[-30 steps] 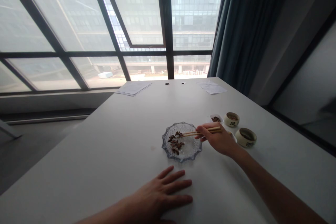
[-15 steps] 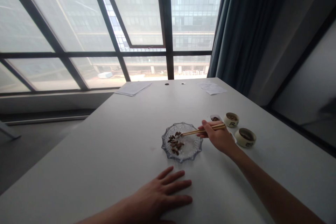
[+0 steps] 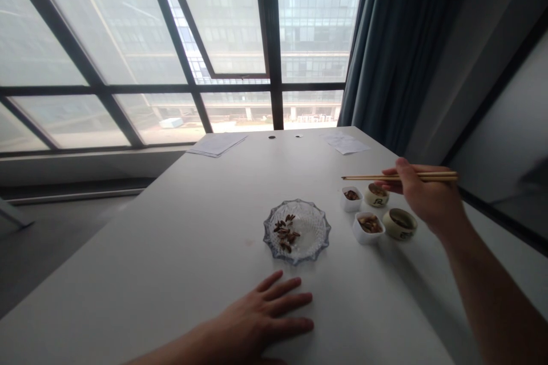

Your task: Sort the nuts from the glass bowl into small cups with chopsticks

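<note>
My right hand (image 3: 428,197) is closed around a pair of wooden chopsticks (image 3: 385,177), held nearly level above the small containers at the right. A small dark bit seems to be at their tips, too small to name. Under the tips is a white cup (image 3: 351,205) with dark reddish-brown pieces; nearer stands another white cup (image 3: 367,236) with brownish pieces. Two cream bowls, a far one (image 3: 377,201) and a near one (image 3: 401,232), stand beside them. My left hand (image 3: 269,313) lies with fingers spread on the table, just in front of a glass plate (image 3: 314,251) bearing several dark brown pods (image 3: 285,234).
The white table (image 3: 171,251) reaches to the windows. Papers lie at its far left (image 3: 217,145) and far right (image 3: 346,142). Two small round holes sit near the far edge. A dark blue curtain (image 3: 385,51) hangs at the right.
My right hand has moved right and up with the chopsticks, from the glass plate to above the small containers. Both white cups are now uncovered to view. My left hand has stayed put.
</note>
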The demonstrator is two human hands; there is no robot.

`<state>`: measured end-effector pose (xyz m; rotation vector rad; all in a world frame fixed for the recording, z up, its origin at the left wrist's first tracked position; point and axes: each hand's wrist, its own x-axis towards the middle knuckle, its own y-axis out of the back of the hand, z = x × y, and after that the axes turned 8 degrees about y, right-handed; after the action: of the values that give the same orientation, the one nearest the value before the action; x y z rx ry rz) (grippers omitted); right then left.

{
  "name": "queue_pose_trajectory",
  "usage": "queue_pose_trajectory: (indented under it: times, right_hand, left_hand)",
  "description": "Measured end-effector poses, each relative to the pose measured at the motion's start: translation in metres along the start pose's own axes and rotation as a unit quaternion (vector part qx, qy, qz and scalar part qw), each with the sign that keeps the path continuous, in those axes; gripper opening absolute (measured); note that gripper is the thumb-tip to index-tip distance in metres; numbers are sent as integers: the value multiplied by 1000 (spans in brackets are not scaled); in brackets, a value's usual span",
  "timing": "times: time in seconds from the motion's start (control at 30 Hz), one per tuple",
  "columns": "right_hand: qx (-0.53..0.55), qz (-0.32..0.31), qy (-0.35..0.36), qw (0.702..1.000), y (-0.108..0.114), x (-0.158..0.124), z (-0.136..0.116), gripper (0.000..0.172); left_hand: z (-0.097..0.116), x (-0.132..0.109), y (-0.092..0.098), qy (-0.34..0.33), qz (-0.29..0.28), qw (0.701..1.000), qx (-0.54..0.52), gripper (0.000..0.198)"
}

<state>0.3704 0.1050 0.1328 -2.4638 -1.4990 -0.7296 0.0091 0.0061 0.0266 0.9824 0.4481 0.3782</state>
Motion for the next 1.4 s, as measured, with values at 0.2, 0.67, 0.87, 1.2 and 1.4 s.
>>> queue_pose_trajectory:
  times: [0.2,0.67,0.87,1.2,1.4]
  right_hand:
    - [-26,-24,-13,999,12,11,16,32]
    - [34,-97,11,995,-4,-5,1,47]
    - [44,-287,-25,956,-36,-33,5,46]
    - [73,-374,-48,923,-72,-62,34,55]
    - [110,-325,-86,935,-80,-67,44,60]
  left_hand:
    - [-2,-1,-1,8,-12,1000,-1,73]
    - [0,0,0,4,-2,1000,5,71]
    - [1,0,1,11,-9,1000,4,69]
    - [3,1,1,4,-2,1000,-3,70]
    - [3,0,1,4,0,1000,4,70]
